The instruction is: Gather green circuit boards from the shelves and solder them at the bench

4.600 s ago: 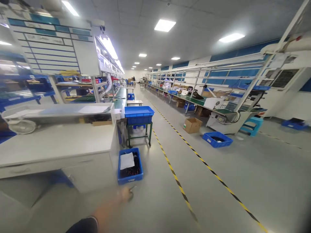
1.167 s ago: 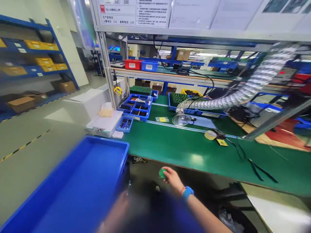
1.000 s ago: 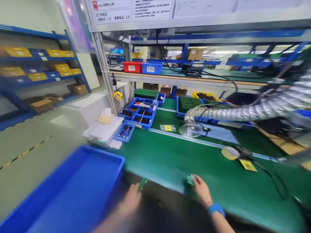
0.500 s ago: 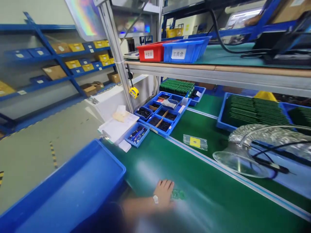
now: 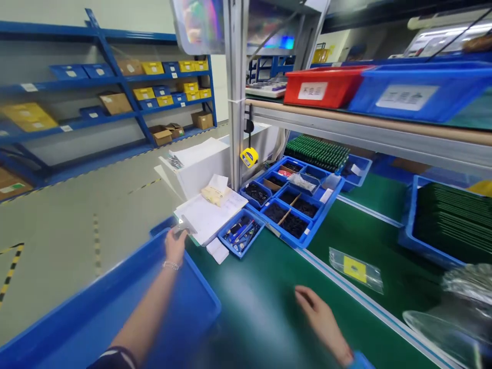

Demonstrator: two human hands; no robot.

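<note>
Small silver metal piece [image 5: 181, 225], blurred, at the near corner of a white plastic tray [image 5: 205, 218], against the fingers [image 5: 172, 245] of the left hand [image 5: 176, 253]; pinched or merely touched, impossible to tell. Left hand above the rim of a blue plastic bin [image 5: 119, 302]. Right hand [image 5: 317, 312] open and empty over the green counter [image 5: 253, 312], fingers loosely spread. Nearby, a blue parts tray [image 5: 240, 236] with pens. Best handling: fingertips only, wrist clear of the bin rim.
</note>
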